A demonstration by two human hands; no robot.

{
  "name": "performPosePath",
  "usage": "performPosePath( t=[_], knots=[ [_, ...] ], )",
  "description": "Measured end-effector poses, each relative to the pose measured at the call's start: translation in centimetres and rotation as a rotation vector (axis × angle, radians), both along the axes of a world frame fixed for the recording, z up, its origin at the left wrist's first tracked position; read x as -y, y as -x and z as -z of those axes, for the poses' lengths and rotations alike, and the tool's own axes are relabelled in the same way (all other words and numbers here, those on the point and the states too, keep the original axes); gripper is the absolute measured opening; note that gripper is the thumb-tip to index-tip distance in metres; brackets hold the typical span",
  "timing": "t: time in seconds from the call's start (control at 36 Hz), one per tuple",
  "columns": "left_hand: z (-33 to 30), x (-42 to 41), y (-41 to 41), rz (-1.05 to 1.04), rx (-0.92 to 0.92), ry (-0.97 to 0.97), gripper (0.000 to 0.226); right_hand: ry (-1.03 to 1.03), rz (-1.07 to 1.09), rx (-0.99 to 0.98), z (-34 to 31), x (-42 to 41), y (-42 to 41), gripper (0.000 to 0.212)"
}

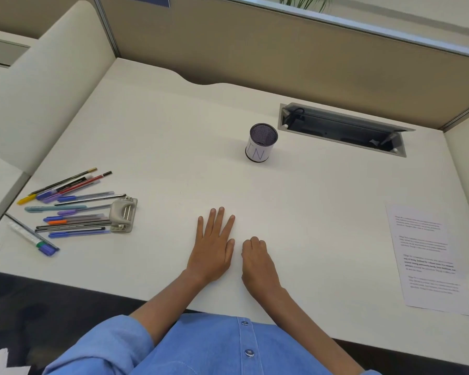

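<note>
Our left hand (211, 250) lies flat on the desk (322, 212), its 4 fingers (219, 221) straight and slightly spread, holding nothing. Just beside it our right hand (256, 262) rests with fingers curled under; their tips are hidden, and nothing shows in its grasp. The hole punch (123, 215) sits to the left, touching a loose heap of pens (73, 209). Farther back 1 cup (261, 143) stands upright, well apart from both hands; inside we see only dark mesh. Behind it an open cable slot (341, 131) holds a dark cable (295, 115). The print on the sheet (428, 255) at right is too small to read.
</note>
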State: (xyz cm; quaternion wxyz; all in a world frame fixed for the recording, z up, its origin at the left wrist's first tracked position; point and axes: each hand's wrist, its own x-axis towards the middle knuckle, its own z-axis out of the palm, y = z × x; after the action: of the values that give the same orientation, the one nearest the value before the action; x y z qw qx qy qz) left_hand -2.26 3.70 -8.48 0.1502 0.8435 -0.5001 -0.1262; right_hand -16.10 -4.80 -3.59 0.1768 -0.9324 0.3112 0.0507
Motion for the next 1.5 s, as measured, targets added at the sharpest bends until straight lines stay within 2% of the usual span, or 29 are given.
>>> performPosePath(
  t=[0.08,0.17,0.36,0.47,0.56,0.69,1.08,1.25,1.5],
  knots=[
    [-0.1,0.0,0.0,0.002,-0.002,0.001,0.066,-0.073,0.078,0.097,0.2,0.3,0.3,0.030],
    [-0.1,0.0,0.0,0.001,0.001,-0.005,0.065,-0.181,0.194,0.218,0.1,0.7,0.5,0.028],
    [-0.1,0.0,0.0,0.002,0.005,0.003,0.066,-0.356,0.393,0.307,-0.2,2.1,1.1,0.017],
    [-0.1,-0.1,0.0,0.002,0.007,0.000,0.066,-0.362,0.274,0.313,-0.8,2.7,1.4,0.015],
    [-0.1,0.0,0.0,0.003,0.004,-0.002,0.066,-0.301,0.122,0.311,-1.0,3.0,1.8,0.010],
    [-0.2,0.0,0.1,0.002,0.009,-0.007,0.066,-0.205,0.012,0.323,-1.1,2.9,2.5,0.012],
    [-0.2,0.0,0.1,0.006,0.016,-0.013,0.066,-0.051,-0.095,0.284,-0.9,1.9,3.1,0.014],
    [-0.3,-0.1,0.1,0.007,0.011,-0.009,0.066,0.059,-0.144,0.256,-0.4,1.0,3.2,0.008],
    [-0.5,-0.1,0.0,0.004,0.000,-0.024,0.065,0.098,-0.194,0.240,0.2,-1.3,5.6,0.010]
  ],
)
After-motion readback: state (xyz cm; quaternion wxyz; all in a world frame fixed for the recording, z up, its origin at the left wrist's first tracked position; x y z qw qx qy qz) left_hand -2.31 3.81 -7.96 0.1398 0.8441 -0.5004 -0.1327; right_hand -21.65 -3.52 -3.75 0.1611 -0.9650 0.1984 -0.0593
